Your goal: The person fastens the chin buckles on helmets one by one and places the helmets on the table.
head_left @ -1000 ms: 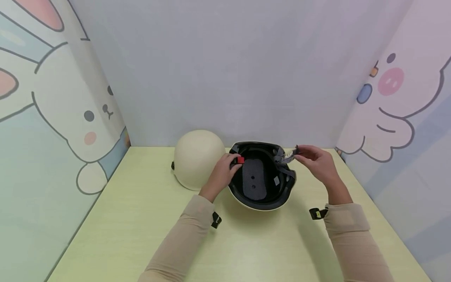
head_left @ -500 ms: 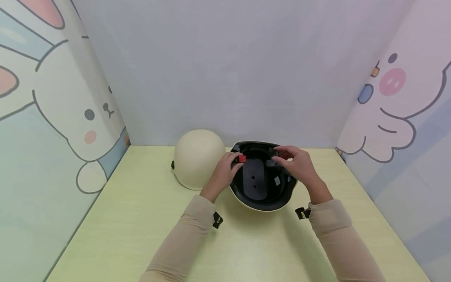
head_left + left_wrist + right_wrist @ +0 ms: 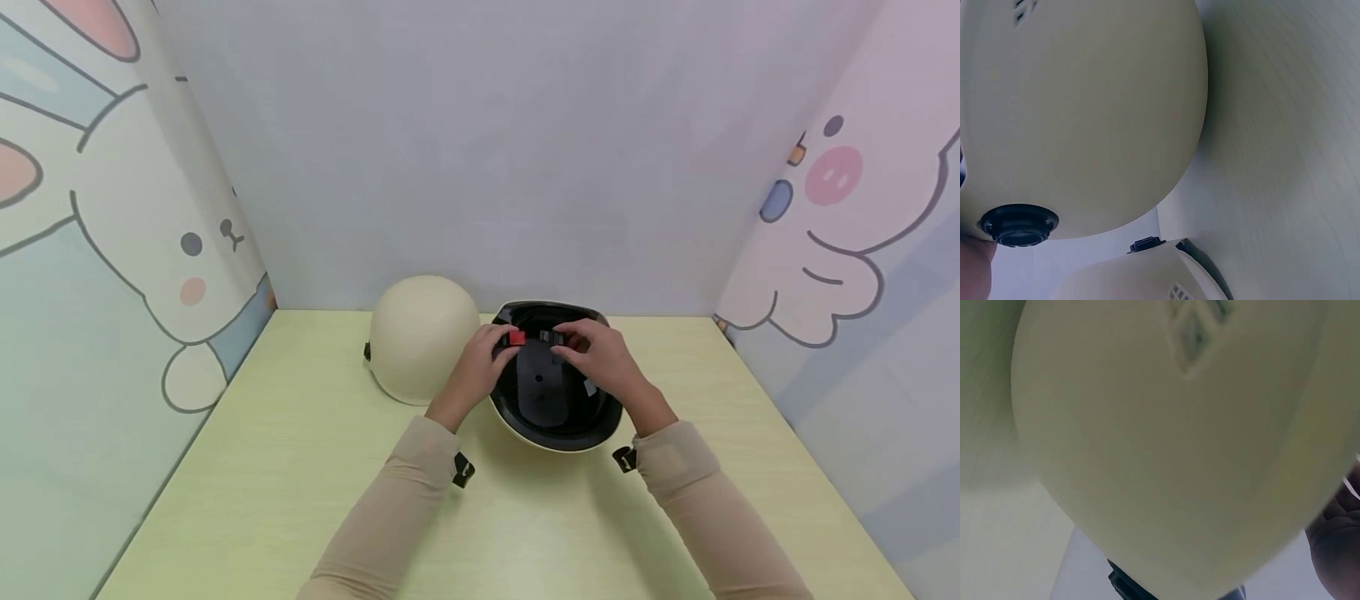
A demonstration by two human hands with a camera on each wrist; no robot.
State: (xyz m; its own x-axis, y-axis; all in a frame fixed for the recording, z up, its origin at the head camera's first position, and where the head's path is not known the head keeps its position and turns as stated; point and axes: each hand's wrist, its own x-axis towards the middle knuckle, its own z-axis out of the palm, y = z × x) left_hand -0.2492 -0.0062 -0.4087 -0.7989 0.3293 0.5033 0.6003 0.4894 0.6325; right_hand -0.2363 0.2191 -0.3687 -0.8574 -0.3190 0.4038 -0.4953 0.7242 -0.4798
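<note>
An upturned cream helmet (image 3: 542, 400) with a black lining lies on the table, its opening facing up. Over its left side my left hand (image 3: 476, 367) pinches a red buckle piece (image 3: 517, 337). Facing it, my right hand (image 3: 603, 358) holds a black buckle piece (image 3: 550, 337) between thumb and fingers, a small gap from the red one. Both hands are above the helmet's opening. The wrist views show mostly the smooth outer shell (image 3: 1085, 112), with a black round knob (image 3: 1019, 225) at its edge; both buckle pieces are hidden there.
A second cream helmet (image 3: 423, 342) stands dome up just left of the upturned one, near the table's back edge. Behind the pale table (image 3: 300, 467) rises a plain grey wall (image 3: 487, 150); cartoon-printed panels (image 3: 135, 275) flank both sides.
My right hand has moved left from beyond the helmet's right rim, bringing the strap end and black buckle piece close to the red one. My left hand has hardly moved.
</note>
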